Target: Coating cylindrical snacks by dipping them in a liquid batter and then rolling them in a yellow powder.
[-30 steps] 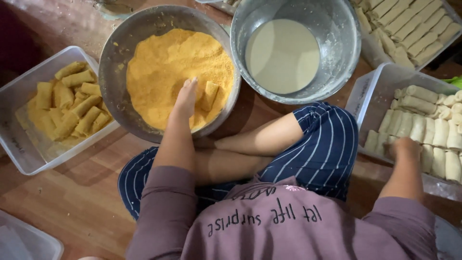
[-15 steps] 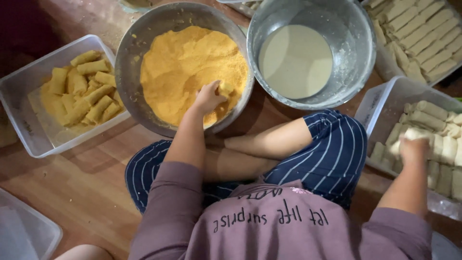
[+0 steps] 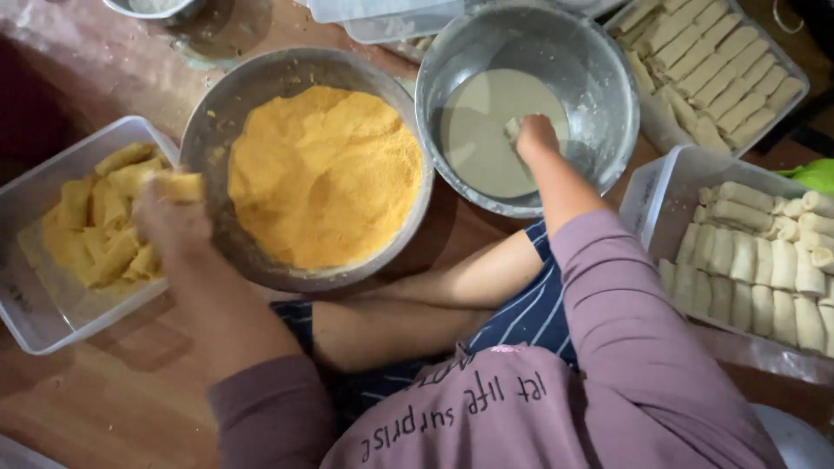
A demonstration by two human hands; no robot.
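My left hand [image 3: 174, 227] holds a crumb-coated roll [image 3: 181, 185] over the edge of a clear plastic tub [image 3: 35, 313] filled with several coated yellow rolls. My right hand [image 3: 536, 137] dips a pale uncoated roll [image 3: 512, 128] into the whitish batter in a steel bowl [image 3: 599, 87]. Between them stands a wide metal bowl [image 3: 208, 130] heaped with orange-yellow breadcrumbs [image 3: 326, 174].
A clear tub [image 3: 647, 187] at the right holds rows of pale uncoated rolls [image 3: 764, 260]. Another tray of pale rolls [image 3: 721, 69] lies at the top right. My crossed legs in striped blue cloth [image 3: 521, 321] lie below the bowls on a wooden floor [image 3: 122, 391].
My left hand lifted a coated roll out of the crumb bowl and carried it left to the tub. My right hand took a pale roll from the right tub into the batter bowl.
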